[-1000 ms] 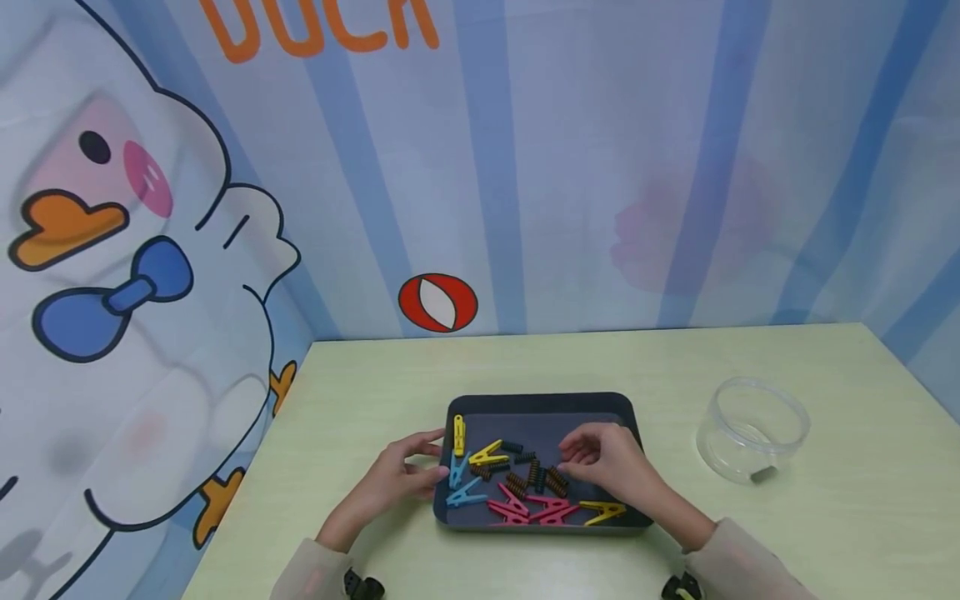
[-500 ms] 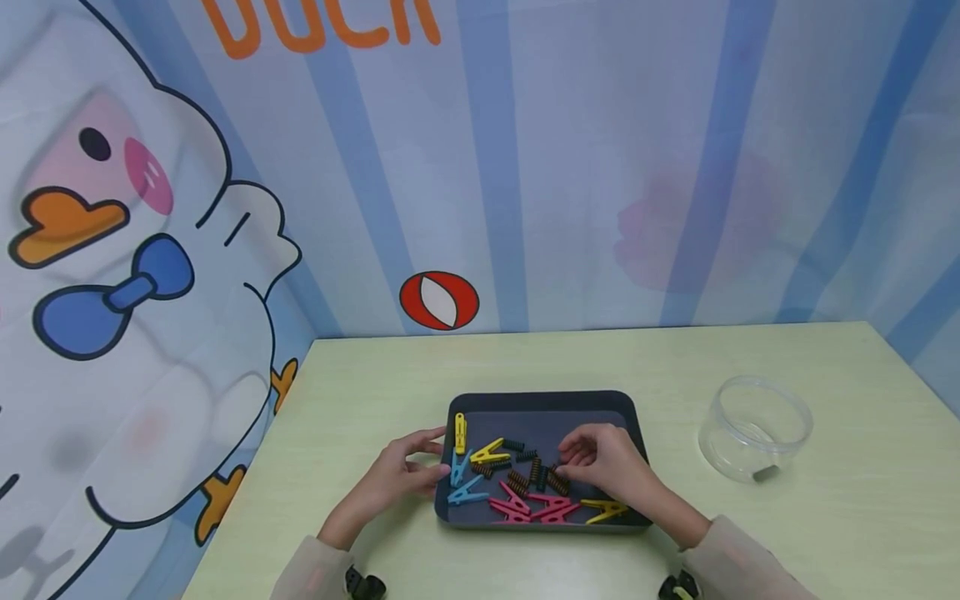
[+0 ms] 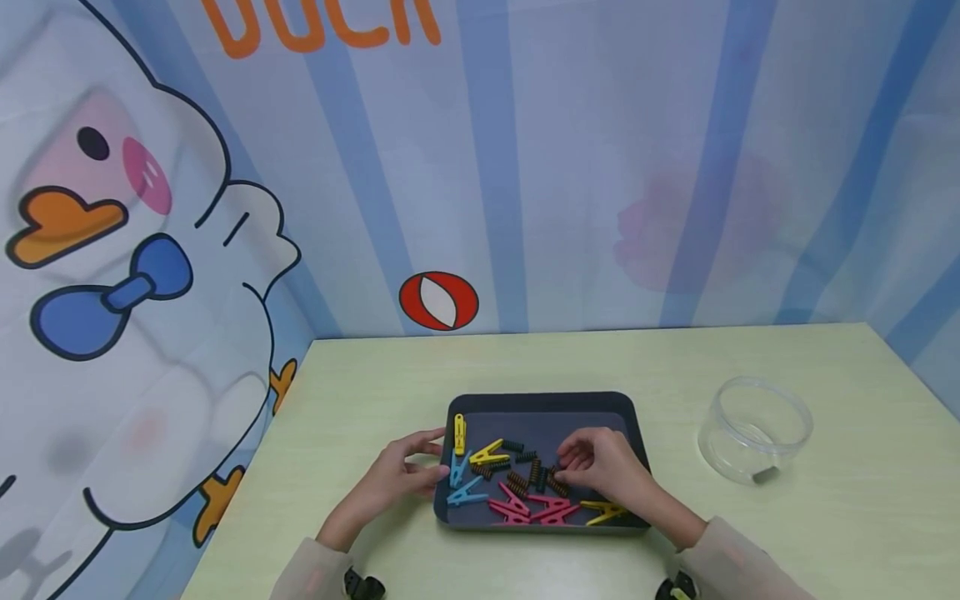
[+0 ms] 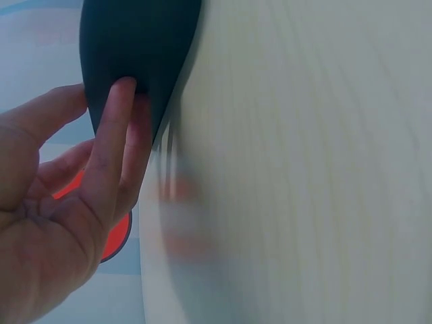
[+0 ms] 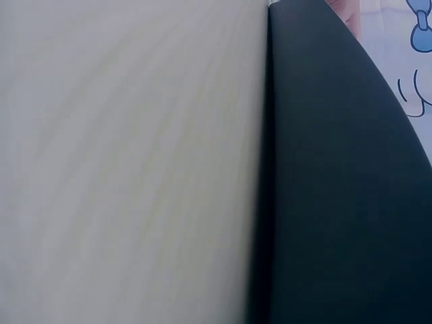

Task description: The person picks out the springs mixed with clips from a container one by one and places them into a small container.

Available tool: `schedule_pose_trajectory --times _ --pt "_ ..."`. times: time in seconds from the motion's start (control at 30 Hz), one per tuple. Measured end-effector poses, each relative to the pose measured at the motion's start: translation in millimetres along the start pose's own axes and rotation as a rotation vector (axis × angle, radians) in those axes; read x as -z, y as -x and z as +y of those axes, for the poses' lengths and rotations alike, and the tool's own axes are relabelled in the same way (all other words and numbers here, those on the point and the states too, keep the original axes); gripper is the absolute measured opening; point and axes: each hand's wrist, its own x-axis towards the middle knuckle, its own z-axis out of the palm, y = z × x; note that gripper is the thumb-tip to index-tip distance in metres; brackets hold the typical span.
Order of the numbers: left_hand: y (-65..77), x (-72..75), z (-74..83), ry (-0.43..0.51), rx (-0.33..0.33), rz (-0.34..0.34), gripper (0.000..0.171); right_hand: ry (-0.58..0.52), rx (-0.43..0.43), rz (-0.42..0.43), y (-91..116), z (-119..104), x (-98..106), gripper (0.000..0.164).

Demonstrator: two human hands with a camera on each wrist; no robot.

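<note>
A dark shallow tray [image 3: 547, 403] holds clothespins and small dark coil springs. My left hand [image 3: 396, 471] holds the tray's left side; the left wrist view shows straight fingers [image 4: 111, 135] against the outer wall and the thumb at the rim. Inside the tray, my right hand [image 3: 603, 462] reaches over the right wall with bent fingers, its thumb and fingertips pinching a brown coil spring [image 3: 557, 485] that they partly cover. More springs [image 3: 517, 483] lie just left of it. In the right wrist view the tray wall [image 5: 337, 169] hides nearly all of that hand.
Yellow [image 3: 460, 433], blue [image 3: 467, 493] and pink clothespins [image 3: 513, 504] lie along the tray's left and near sides. A clear round container [image 3: 723, 446] stands to the right on the pale table [image 3: 840, 500], a small dark piece [image 3: 765, 475] inside. A printed curtain [image 3: 570, 167] hangs behind.
My right hand shifts very slightly left and down over the springs. The left hand stays at the tray's side, and the tray and clothespins keep their places.
</note>
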Motion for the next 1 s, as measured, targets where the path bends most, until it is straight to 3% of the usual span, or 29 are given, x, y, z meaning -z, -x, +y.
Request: schedule_pose_trajectory --times 1.0 --pt "0.1 0.4 -2.0 0.010 0.001 0.000 0.061 0.053 0.005 -0.027 -2.8 1.2 -3.5 0.019"
